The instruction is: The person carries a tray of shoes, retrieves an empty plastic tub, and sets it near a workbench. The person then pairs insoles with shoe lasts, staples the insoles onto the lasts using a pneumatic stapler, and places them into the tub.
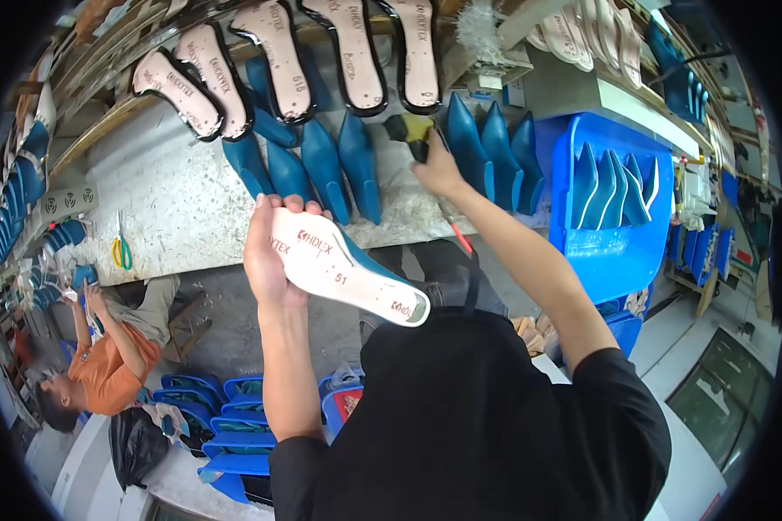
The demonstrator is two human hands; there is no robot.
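Note:
My left hand (269, 247) is wrapped round a blue shoe last, whose sole side faces up under a pale pink insole board (343, 265). Only a strip of the blue shoe last (375, 265) shows along the board's edge. Over the bench, my right hand (440, 169) grips a yellow-and-black pistol-shaped air tool (415, 130) by its handle, with a red-ended hose (460, 236) below. The tool is apart from the insole board. Several blue lasts (324, 169) stand on the bench between my hands, and more blue lasts (487, 152) are right of the tool.
Pale insole boards with black rims (352, 56) hang over the whitish bench (165, 200). A blue bin (613, 252) holding lasts is at right. Scissors (122, 252) lie at the left, near a seated person in orange (117, 369). Blue trays (243, 430) stand at lower left.

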